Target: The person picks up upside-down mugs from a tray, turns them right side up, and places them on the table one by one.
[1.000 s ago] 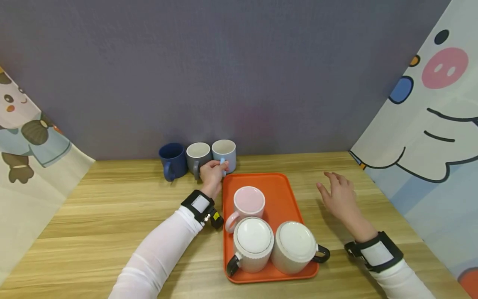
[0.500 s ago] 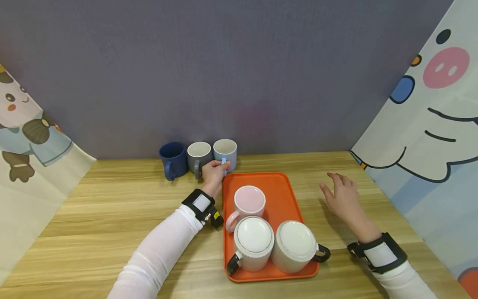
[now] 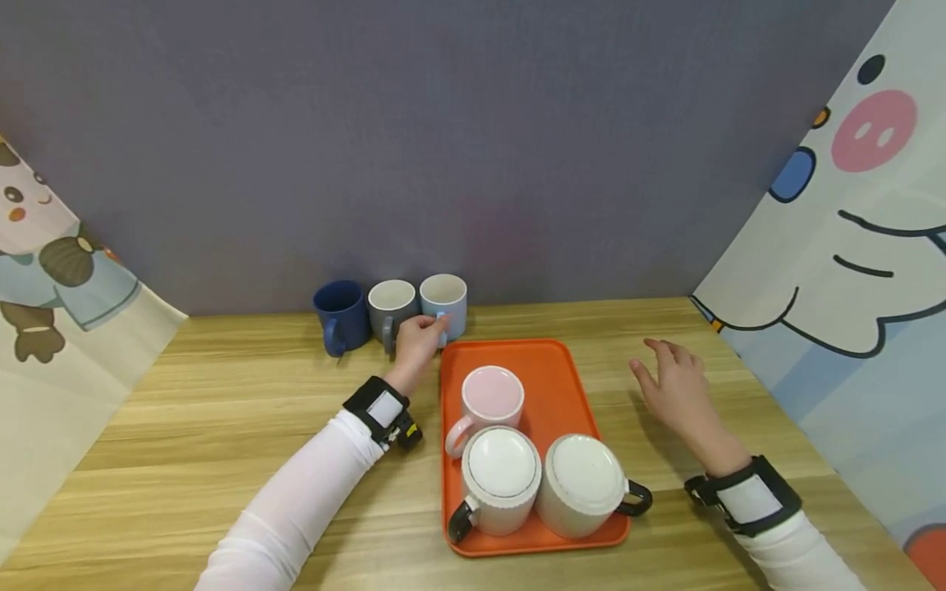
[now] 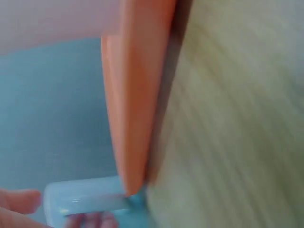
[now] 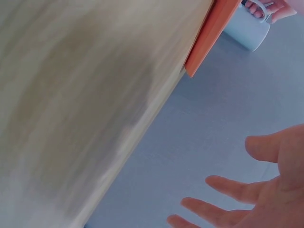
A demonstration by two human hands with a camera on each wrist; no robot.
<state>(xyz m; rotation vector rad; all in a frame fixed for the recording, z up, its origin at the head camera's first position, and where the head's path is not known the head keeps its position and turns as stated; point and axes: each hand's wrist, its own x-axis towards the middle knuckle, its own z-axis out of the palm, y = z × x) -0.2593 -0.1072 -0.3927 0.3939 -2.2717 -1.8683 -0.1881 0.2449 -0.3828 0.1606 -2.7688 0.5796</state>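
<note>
At the back of the table, a light blue mug (image 3: 452, 302) stands upright with its handle facing forward. My left hand (image 3: 416, 341) is at that handle, its fingers curled about it. The right wrist view shows fingers (image 5: 257, 9) inside the handle loop of the mug (image 5: 247, 29). In the left wrist view, the thumb (image 4: 21, 201) stands apart from the fingers, and the picture is blurred. My right hand (image 3: 676, 390) hovers over the table to the right of the orange tray (image 3: 550, 369), fingers spread and holding nothing.
A grey mug (image 3: 402, 310) and a dark blue mug (image 3: 351, 316) stand upright left of the light blue one. The tray bears an upside-down pink mug (image 3: 493, 394) and two upside-down white mugs (image 3: 502, 468) with black handles. A grey panel (image 3: 473, 148) rises behind.
My left wrist has drawn back a little to the left, with the fingers still at the light blue mug's handle. The mugs stay in place, and the right hand has hardly moved.
</note>
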